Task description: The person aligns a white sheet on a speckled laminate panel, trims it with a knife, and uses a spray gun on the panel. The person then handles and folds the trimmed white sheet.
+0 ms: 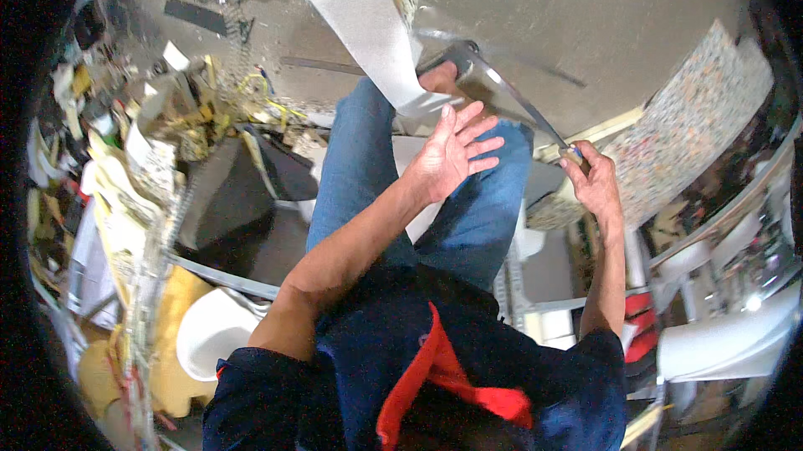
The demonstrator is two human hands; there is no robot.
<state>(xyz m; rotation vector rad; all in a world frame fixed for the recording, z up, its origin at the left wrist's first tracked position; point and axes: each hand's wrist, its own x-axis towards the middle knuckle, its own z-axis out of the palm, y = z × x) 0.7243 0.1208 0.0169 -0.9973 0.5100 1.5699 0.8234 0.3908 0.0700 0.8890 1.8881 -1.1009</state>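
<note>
Blade (520, 100), probably light, springy: best held by handle (573, 152), as in right hand (596, 186), right of centre; left hand (452, 156) spread wide, mid-frame.

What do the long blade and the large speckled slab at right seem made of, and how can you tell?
Long blade: probably metal, perhaps steel, smooth, from its bright shine. Speckled slab: likely bonded foam, matte, from its multicoloured flecks.

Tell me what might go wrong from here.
The long tool in the right hand reaches out close to a foot in this view; a slip might cut or knock it. The left hand is bare and open, so an inward swing of the tool could catch it. Scrap heaped at the left might trip someone standing up.
</note>
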